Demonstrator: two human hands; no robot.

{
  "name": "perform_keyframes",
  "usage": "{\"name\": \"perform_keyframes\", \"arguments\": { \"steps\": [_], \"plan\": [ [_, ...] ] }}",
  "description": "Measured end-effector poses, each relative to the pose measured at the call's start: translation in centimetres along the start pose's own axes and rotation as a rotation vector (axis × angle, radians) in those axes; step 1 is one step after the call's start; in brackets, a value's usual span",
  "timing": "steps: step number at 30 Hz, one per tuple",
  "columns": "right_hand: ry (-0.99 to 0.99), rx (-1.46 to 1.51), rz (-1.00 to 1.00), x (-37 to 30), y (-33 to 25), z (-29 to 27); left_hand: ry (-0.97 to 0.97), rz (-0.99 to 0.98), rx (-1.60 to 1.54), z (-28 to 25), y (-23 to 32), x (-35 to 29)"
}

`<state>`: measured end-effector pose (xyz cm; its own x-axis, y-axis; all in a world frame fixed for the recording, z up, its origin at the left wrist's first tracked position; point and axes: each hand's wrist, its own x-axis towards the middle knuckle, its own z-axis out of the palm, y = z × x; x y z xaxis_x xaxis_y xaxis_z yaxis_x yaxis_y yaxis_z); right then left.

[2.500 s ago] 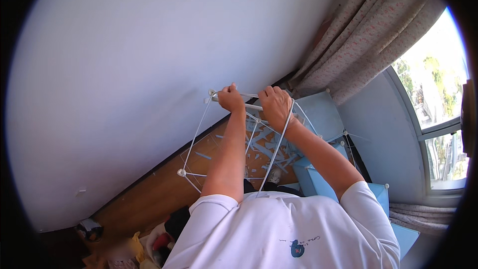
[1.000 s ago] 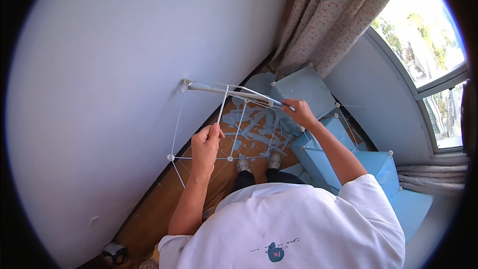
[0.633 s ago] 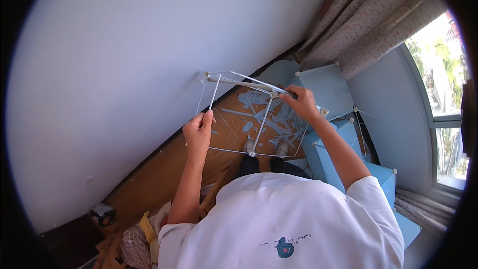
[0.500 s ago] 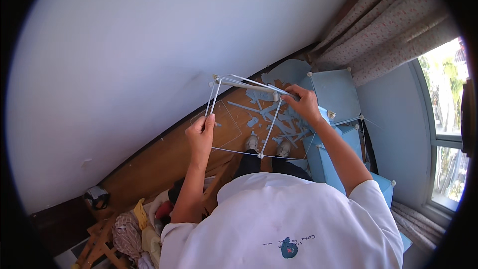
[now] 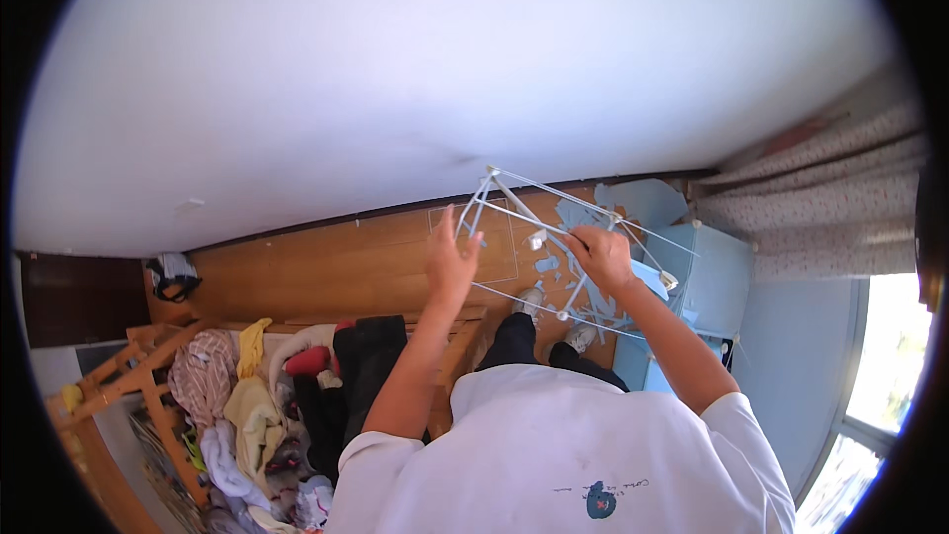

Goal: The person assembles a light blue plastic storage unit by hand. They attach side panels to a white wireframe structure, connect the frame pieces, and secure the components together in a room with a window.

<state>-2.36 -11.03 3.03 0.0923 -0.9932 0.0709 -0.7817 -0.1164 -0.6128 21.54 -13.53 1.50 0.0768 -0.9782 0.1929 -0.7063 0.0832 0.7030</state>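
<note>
A white wire frame (image 5: 556,196) of thin rods with round corner connectors is held up over the wooden floor. My right hand (image 5: 601,255) is closed around a rod on its right side, knuckles up. Beside the rods at its left end, my left hand (image 5: 453,262) has its thumb and fingers apart, with nothing gripped between them. A corner connector (image 5: 563,315) hangs at the lower part of the frame, above my legs. Whether the left fingertips touch the rods I cannot tell.
Pale blue scraps (image 5: 546,264) lie on the floor by my shoes. Light blue storage cubes (image 5: 720,282) stand at the right, below a patterned curtain (image 5: 830,203). A clothes heap (image 5: 257,405) and a wooden frame (image 5: 148,371) are at the left. A white wall (image 5: 395,69) rises ahead.
My left hand has opened off the left rods it pinched before. The right hand has shifted its grip on the frame, which is tilted differently. The view has turned, showing more of the clothes.
</note>
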Motion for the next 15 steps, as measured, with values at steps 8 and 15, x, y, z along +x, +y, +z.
{"name": "perform_keyframes", "arguments": {
  "steps": [8, 15],
  "plan": [
    [-0.131, -0.031, -0.09, 0.2, 0.0, 2.2, -0.317, 0.538, 0.308, 2.4, 0.5, 1.5],
    [-0.233, -0.07, -0.056, -0.2, 1.2, 0.6, -0.458, 0.603, 0.054, 5.6, 2.8, 0.9]
  ]
}}
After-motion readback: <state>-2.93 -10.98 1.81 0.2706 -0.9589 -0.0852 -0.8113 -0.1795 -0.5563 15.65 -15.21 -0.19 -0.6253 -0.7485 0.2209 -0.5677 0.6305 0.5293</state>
